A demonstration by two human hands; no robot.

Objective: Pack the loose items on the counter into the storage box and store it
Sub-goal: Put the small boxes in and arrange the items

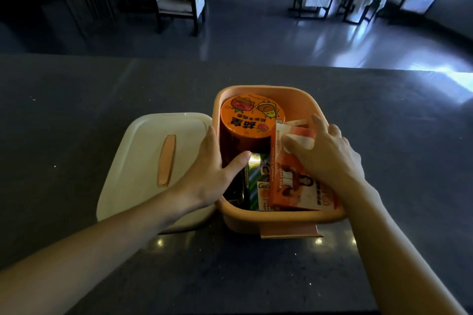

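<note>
Tabletop (pixel 76 110) of dark speckled stone fills the near half of the view. Right of its centre stands the peach storage box (pixel 256 221), open, with rounded corners and a flat latch (pixel 289 232) hanging at its near wall. The cream lid (pixel 143 151) lies flat on the tabletop just left of the box and touches it, its peach handle (pixel 166 160) facing up.

Inside the box, a round noodle cup (pixel 252 116) stands upright in the far left corner; its orange top carries cartoon figures and printed characters. An orange carton (pixel 297 186) with a pictured figure leans tilted along the right side, its near end against the near right rim. A green-and-white striped packet (pixel 256 184) lies on the bottom between the carton and something dark that is too dim to name.

The left hand (pixel 210 174) straddles the left wall of the box, thumb inside and fingers (pixel 212 138) outside, pinching the wall. The right hand (pixel 330 153) grips the carton, thumb on its upper face and fingers (pixel 318 123) curled over its far right edge.
</note>
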